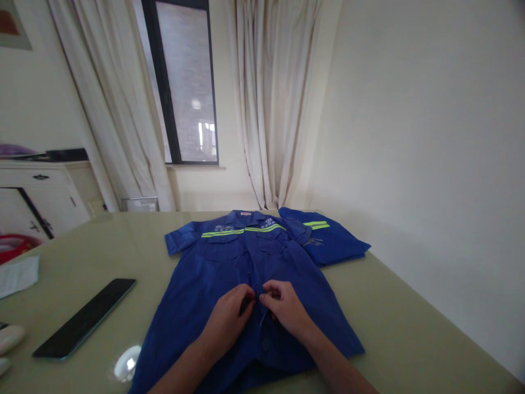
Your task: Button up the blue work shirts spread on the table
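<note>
A blue short-sleeved work shirt point(295, 284) lies spread face up on the table, its collar at the far end and a yellow-green reflective band across the chest. My left hand point(234, 309) pinches the front placket from the left side, fingers curled. Close beside it, my right hand point(284, 304) pinches the opposite edge of the placket. The fingertips of both hands nearly meet at the middle of the shirt front. Below them the placket hangs partly apart. Any button between the fingers is too small to make out.
A folded blue garment point(336, 241) with a reflective stripe lies at the back right, partly under the shirt's sleeve. On the left of the table point(151, 306) are a dark tablet-like device point(86, 317) and a paper point(18, 276). A wall point(430, 164) borders the right edge.
</note>
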Tool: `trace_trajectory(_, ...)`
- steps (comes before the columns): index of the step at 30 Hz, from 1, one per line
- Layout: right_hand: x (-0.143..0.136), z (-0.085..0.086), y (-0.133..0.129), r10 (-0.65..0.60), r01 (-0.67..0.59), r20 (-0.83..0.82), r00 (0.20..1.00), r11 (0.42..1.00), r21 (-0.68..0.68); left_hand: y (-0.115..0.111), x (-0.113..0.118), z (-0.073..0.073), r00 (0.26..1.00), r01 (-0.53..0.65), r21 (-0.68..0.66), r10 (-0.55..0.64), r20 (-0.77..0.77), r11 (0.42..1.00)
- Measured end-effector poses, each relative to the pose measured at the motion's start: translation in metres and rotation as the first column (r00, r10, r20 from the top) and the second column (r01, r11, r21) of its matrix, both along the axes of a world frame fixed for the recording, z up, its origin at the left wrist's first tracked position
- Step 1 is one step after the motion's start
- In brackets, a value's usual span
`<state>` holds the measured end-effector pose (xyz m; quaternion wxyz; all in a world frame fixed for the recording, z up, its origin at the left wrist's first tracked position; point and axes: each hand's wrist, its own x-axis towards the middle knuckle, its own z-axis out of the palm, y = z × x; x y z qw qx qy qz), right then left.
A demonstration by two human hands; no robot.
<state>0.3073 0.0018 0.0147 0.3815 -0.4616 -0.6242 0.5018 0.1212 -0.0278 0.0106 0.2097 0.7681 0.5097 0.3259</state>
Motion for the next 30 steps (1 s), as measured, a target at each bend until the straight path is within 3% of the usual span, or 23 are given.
trace_trajectory(4,-0.001,0.001,-0.003,0.007,-0.009,0.029,1.0,0.998,0.059,0.002,0.0,-0.003,0.999,0.022,-0.009,-0.022,-0.026,1.0)
trace_trajectory(16,-0.003,0.003,-0.007,-0.093,0.014,0.325,0.941,0.971,0.239,0.005,0.002,-0.003,0.979,0.017,-0.092,0.002,0.204,0.996)
trace_trajectory(22,-0.005,0.006,-0.011,-0.139,0.001,0.458,0.878,0.958,0.287,0.005,0.002,-0.004,0.985,0.043,-0.084,-0.028,0.173,0.996)
trace_trajectory(26,-0.006,0.005,-0.01,-0.137,0.031,0.414,0.9,0.967,0.253,0.004,0.001,-0.007,0.996,0.018,-0.023,-0.016,0.083,1.0)
trace_trajectory(30,-0.005,0.003,-0.007,-0.083,0.047,0.228,0.97,0.986,0.16,0.003,0.001,-0.009,0.998,-0.02,0.043,0.017,0.057,0.999)
